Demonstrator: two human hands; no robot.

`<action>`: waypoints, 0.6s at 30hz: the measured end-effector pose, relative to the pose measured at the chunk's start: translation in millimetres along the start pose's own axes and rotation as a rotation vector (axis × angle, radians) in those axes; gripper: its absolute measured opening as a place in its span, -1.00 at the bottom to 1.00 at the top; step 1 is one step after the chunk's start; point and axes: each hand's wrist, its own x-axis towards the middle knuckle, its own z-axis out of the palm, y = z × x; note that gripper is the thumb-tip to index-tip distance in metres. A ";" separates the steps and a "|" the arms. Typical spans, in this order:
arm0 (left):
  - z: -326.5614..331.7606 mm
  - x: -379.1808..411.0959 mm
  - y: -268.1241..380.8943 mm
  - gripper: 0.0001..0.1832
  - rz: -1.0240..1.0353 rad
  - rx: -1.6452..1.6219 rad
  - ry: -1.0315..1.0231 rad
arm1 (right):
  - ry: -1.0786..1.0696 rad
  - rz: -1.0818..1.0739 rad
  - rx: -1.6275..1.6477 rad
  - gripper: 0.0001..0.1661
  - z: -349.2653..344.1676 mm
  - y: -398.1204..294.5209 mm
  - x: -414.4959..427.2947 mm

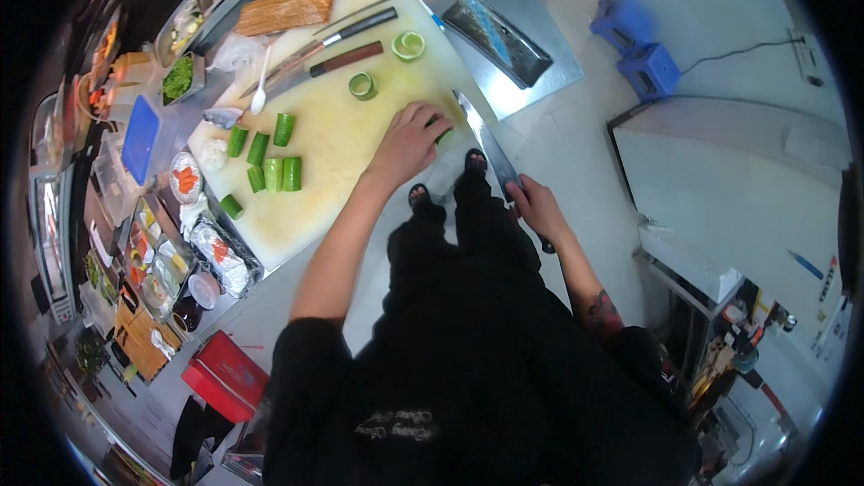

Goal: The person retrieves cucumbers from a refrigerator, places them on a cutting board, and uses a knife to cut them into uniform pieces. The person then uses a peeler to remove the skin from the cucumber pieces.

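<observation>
My left hand [410,135] curls over a dark green cucumber piece [442,136], mostly hidden by the fingers, at the near edge of a white cutting board [324,91]. In my right hand [538,209] is the dark handle of a long kitchen knife [487,138]; its blade points away from me, beside the board's edge and apart from the cucumber. Beyond my left hand, a hollowed cucumber ring [363,86] and a coil of thin cucumber peel [408,46] rest on the board. Several cut cucumber lengths [273,174] are grouped at the board's left side.
Across the board's far side lie a black-handled knife [364,25], a brown-handled or sheathed blade [346,59] and a white spoon [259,98]. A black tray [499,39] stands to the right. Food containers [152,260] crowd the left; blue stools [648,71] stand on the floor.
</observation>
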 end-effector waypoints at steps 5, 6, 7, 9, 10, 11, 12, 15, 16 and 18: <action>24.0 2.2 21.6 -0.28 -0.175 -0.257 0.060 | -0.096 0.146 0.240 -0.58 -0.1 -5.5 11.4; 27.5 1.0 20.9 -0.30 -0.191 -0.291 0.103 | -0.152 0.195 0.272 -0.58 -1.0 -9.9 13.9; 33.3 -0.5 20.5 -0.32 -0.212 -0.326 0.147 | -0.154 0.164 0.261 -0.58 1.1 -5.2 18.4; 42.2 -1.1 19.0 -0.36 -0.257 -0.381 0.171 | -0.164 0.102 0.240 -0.58 7.2 7.7 27.5; 42.2 5.8 15.7 -0.38 -0.278 -0.403 0.153 | -0.148 0.084 0.235 -0.57 9.3 8.8 31.4; 42.3 12.5 14.7 -0.39 -0.300 -0.425 0.134 | -0.133 0.068 0.231 -0.57 10.1 7.9 35.2; 43.7 18.8 17.6 -0.42 -0.318 -0.428 0.156 | -0.125 0.085 0.245 -0.55 8.8 4.8 37.4; 57.4 28.2 27.6 -0.42 -0.355 -0.435 0.193 | -0.123 0.166 0.317 -0.52 3.1 -4.9 45.1; 56.5 32.1 33.0 -0.39 -0.353 -0.424 0.206 | -0.093 0.123 0.321 -0.52 3.4 0.9 48.3; 54.2 37.3 43.1 -0.35 -0.346 -0.404 0.230 | -0.041 0.037 0.321 -0.51 2.9 10.6 54.3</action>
